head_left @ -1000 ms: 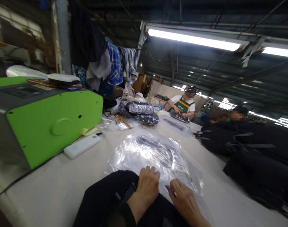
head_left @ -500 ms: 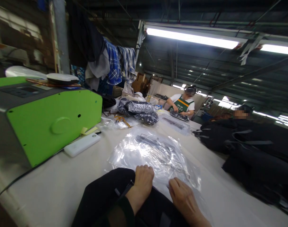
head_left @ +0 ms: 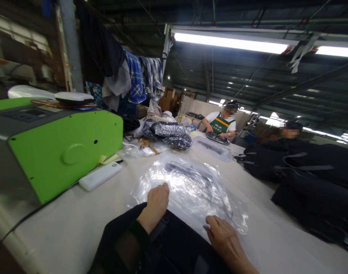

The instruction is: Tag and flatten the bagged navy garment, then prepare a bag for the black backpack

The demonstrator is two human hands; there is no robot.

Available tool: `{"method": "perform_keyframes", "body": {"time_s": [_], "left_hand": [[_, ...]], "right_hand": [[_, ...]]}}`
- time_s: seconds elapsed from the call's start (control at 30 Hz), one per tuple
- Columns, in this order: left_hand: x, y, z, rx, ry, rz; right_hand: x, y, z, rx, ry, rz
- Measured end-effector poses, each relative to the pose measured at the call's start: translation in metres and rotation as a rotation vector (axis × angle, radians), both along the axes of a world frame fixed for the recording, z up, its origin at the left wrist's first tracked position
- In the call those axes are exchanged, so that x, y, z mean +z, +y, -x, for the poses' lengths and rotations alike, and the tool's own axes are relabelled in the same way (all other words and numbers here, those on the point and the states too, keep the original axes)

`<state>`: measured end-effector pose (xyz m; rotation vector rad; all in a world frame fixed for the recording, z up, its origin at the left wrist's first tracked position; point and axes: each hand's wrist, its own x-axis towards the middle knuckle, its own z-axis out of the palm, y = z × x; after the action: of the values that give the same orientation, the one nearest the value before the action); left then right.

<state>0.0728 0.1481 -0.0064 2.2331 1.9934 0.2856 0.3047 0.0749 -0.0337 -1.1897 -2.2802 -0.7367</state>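
Left grip (head_left: 156, 198): fingers curled loosely, knuckles resting on the clear plastic bag (head_left: 188, 190), pinning its near edge over the black garment (head_left: 168, 247).
Right grip (head_left: 223, 238): fingers spread flat on the bag's near right corner, probably to hold it taut.
Bag: mid-surface (head_left: 62, 224), right of green machine (head_left: 56, 146).

A green machine (head_left: 62, 152) stands on the left of the tabletop (head_left: 71, 217), with a white flat object (head_left: 74, 97) on its top. A white power bank (head_left: 99, 175) lies just beside its base. Farther back lie dark bundles wrapped in plastic (head_left: 168, 134). Shirts and dark clothes (head_left: 128, 76) hang above them. On the right is a pile of black garments (head_left: 305, 171). Two people (head_left: 221, 123) work at the far end, under long ceiling lamps (head_left: 231, 41).
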Motion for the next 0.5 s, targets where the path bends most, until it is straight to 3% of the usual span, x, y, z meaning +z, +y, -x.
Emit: {"method": "perform_keyframes", "body": {"time_s": [0.17,0.5], "left_hand": [[-0.003,0.007,0.011,0.058,0.018,-0.041],[-0.002,0.017,0.046,0.052,0.029,-0.052]], "right_hand": [[0.001,-0.007,-0.007,-0.113,-0.041,0.001],[-0.018,-0.038,-0.059,-0.282,-0.024,-0.036]]}}
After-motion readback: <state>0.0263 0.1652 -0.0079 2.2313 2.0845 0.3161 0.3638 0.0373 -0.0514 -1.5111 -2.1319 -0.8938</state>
